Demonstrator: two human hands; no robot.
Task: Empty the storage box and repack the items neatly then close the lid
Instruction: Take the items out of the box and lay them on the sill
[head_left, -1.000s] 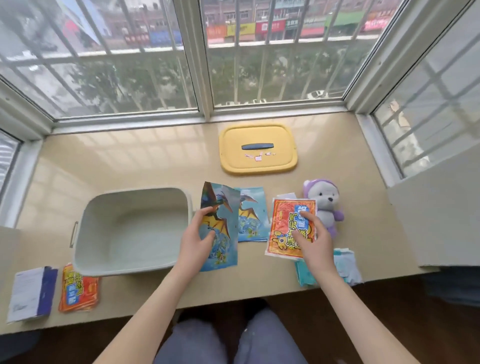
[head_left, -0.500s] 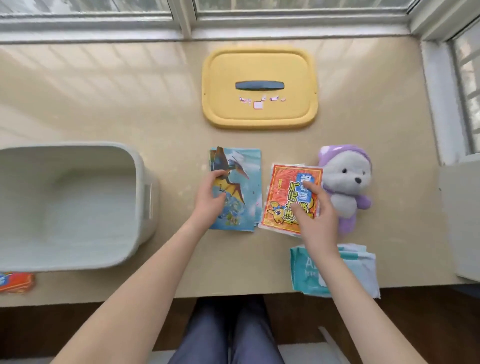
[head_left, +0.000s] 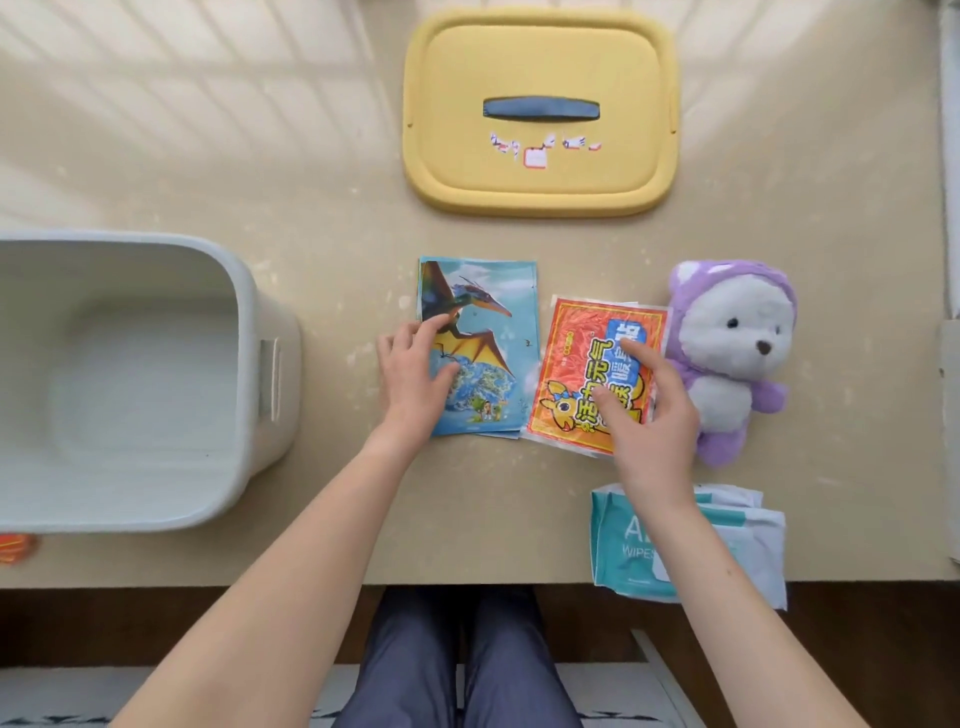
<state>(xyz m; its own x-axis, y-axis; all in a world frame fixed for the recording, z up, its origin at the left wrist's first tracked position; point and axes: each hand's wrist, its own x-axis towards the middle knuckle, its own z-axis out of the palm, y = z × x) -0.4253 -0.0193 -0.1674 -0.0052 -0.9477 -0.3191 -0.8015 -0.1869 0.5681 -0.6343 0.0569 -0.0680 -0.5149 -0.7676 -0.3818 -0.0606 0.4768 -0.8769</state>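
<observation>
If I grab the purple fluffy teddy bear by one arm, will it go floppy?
Probably floppy: the purple-and-white plush teddy bear looks soft and stuffed, limbs splayed. Likely light for its size, being fuzzy fabric. It shouldn't roll or slip; it lies flat on the beige tabletop.

L hand (head_left: 415, 375) rests flat on blue dino packs (head_left: 493, 332); R hand (head_left: 652, 421) presses red packet (head_left: 574, 364). Box (head_left: 248, 312) at left, yellow lid (head_left: 540, 176) behind, teddy (head_left: 727, 358) & wipes (head_left: 756, 540) at right.

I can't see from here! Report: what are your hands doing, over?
Left hand flat on dinosaur packet. Right hand pressing red packet. Box looks empty, lid off. Nothing between packets and box.
</observation>
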